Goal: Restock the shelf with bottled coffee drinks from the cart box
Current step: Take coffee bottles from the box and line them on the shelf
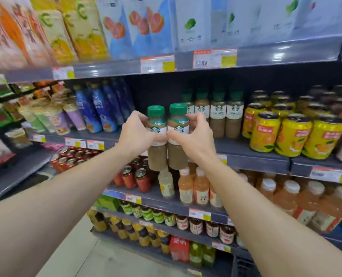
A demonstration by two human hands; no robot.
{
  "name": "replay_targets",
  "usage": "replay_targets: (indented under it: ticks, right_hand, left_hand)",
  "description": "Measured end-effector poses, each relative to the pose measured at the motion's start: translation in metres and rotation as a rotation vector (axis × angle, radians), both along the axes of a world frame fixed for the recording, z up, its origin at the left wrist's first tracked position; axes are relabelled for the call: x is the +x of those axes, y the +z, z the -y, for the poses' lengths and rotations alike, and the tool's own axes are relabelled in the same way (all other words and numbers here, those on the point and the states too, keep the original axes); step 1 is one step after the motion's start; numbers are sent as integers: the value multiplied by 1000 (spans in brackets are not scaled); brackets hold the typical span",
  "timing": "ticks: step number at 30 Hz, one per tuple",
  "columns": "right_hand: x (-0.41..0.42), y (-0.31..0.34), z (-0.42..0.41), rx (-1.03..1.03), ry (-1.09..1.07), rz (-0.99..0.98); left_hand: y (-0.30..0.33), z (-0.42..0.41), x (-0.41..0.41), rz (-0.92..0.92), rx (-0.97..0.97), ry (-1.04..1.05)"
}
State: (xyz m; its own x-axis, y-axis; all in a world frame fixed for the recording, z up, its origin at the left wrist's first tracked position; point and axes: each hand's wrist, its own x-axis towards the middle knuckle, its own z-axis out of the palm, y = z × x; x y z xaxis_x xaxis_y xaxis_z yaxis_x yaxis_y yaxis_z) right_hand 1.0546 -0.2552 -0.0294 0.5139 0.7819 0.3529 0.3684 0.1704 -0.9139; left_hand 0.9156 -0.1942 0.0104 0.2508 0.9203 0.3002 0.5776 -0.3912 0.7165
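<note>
Shop aisle, dark grey shelf [252, 158] unit, price tags along edges. Left hand [135, 133] grips left coffee bottle [156, 136], right hand [194, 136] grips right coffee bottle [178, 136]; bottles side by side, touching, held before shelf gap. Shelved coffee bottles [218, 114] just right, yellow cans [292, 134] beyond. Juice cartons [146, 27] above.

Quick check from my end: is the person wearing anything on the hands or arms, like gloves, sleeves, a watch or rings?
Nothing shows. The left hand and right hand are bare, with no gloves and no rings visible. Both forearms are uncovered right to the bottom and side edges of the picture: no sleeves, watch or wristband in view. Anything worn higher up lies outside the frame.
</note>
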Motion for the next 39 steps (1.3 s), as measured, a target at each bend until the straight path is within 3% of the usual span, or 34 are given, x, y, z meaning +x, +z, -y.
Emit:
replay_targets:
  ticks: [8,14,22,29,39]
  right_hand:
    - [-18,-4,-82,16,-51,-17]
    - [-31,-8,-130,78,-157,-33]
    - [-39,-25,-179,4,-290,-52]
    - [-44,-38,-194,53,-378,-81]
    - [-47,-53,-189,14,-391,-88]
  left_hand:
    - [-3,-84,-11,71,-19,-38]
    - [-9,-148,-13,121,21,-186]
    - [-27,-208,-17,184,7,-347]
    - [-50,-238,-7,235,-84,-395]
    - [-78,-245,-8,232,35,-460]
